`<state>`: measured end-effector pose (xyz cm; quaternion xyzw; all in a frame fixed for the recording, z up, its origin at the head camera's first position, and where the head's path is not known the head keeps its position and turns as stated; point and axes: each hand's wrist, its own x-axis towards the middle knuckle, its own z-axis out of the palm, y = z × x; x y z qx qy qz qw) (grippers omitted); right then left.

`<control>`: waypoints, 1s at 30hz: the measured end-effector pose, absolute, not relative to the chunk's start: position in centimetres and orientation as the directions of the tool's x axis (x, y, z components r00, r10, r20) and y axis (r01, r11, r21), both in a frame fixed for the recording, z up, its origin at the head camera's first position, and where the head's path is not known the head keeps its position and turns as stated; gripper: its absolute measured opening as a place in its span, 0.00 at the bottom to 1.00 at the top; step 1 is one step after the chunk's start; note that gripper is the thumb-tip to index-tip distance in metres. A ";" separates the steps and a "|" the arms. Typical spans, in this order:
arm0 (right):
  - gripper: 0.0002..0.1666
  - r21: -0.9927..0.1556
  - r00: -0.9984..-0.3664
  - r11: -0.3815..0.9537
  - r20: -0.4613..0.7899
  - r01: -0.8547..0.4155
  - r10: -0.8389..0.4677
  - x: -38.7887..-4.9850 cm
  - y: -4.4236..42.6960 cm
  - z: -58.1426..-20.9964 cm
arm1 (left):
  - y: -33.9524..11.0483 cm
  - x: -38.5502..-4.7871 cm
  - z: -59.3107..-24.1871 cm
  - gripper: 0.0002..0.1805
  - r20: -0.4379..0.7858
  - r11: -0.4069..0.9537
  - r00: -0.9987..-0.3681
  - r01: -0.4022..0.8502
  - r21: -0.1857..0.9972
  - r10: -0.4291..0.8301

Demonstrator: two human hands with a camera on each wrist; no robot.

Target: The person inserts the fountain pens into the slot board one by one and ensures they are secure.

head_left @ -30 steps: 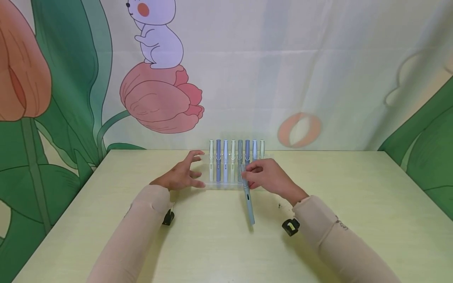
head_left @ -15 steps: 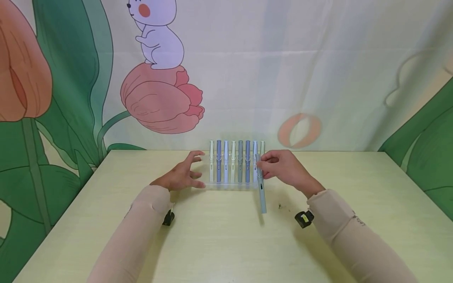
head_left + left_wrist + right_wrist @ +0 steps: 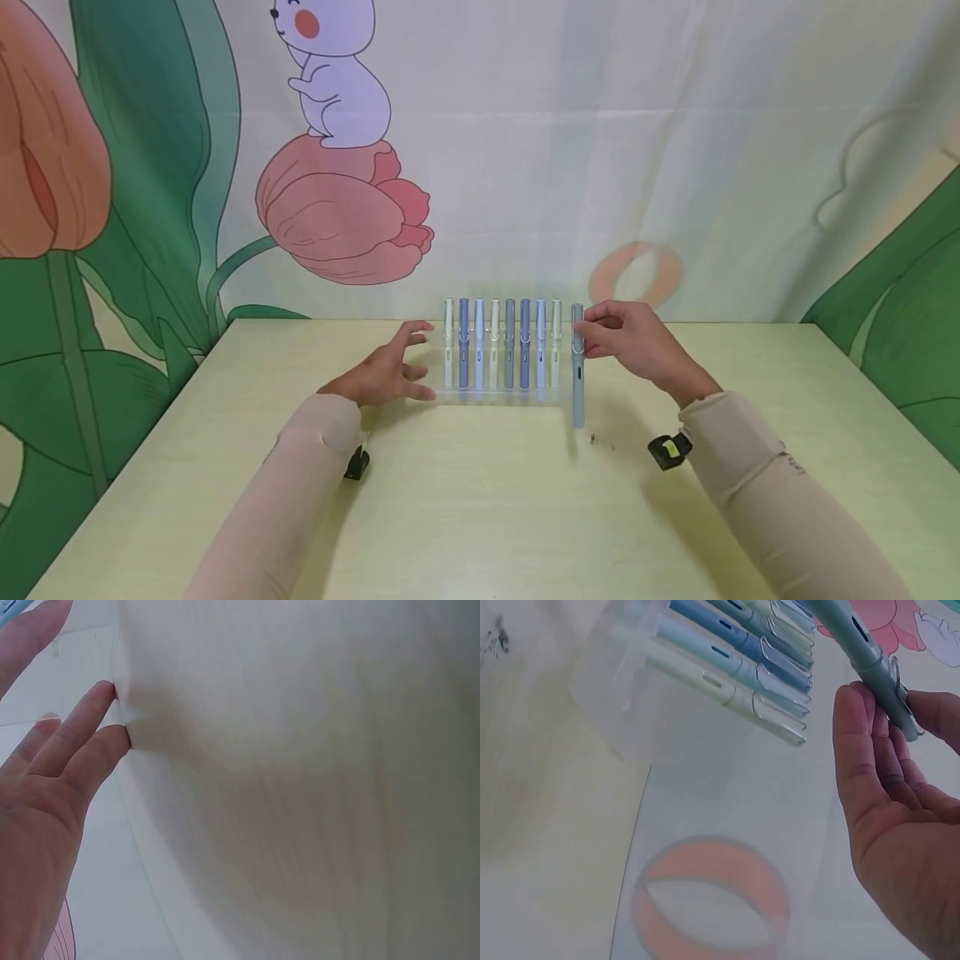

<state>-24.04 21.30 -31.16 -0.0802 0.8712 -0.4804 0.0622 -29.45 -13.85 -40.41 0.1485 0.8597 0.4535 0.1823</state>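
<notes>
A clear pen stand [image 3: 498, 397] holds a row of upright capped pens in white, blue and grey tones; a dark blue pen [image 3: 463, 358] and a pale green pen [image 3: 712, 686] are among them. My right hand [image 3: 633, 346] pinches a grey-blue pen [image 3: 578, 392] by its cap between thumb and fingers. That pen hangs upright, clip toward me, at the stand's right end. At the stand's left end, my left hand [image 3: 382, 367] has its fingers spread; whether they touch the clear plastic I cannot tell. In the left wrist view, two fingertips [image 3: 120, 736] meet the tabletop.
The pale wooden table [image 3: 480, 517] reaches back to a printed curtain [image 3: 525, 167] just behind the stand. Small dark marks [image 3: 592, 438] lie on the table at the right. A black wrist device [image 3: 670, 451] hangs under the right sleeve.
My right hand has carried the grey-blue pen rightward and back along the row, from the stand's middle to its right end. The pen has gone from tilted to upright. My left hand stays put.
</notes>
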 end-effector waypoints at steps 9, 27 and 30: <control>0.22 -0.825 -0.982 0.556 -0.011 -0.098 -0.190 -25.0 22.4 -31.1 | -13.8 -29.4 -40.4 0.58 -0.170 0.547 -0.890 0.101 0.831 0.423; 0.22 -0.820 -0.983 0.558 0.031 -0.129 -0.181 -27.2 23.0 -31.1 | -13.8 -29.4 -40.4 0.57 -0.170 0.541 -0.889 0.099 0.835 0.425; 0.21 -0.815 -0.984 0.564 0.037 -0.132 -0.176 -27.7 22.9 -31.3 | -13.8 -29.3 -40.4 0.57 -0.171 0.543 -0.891 0.095 0.835 0.420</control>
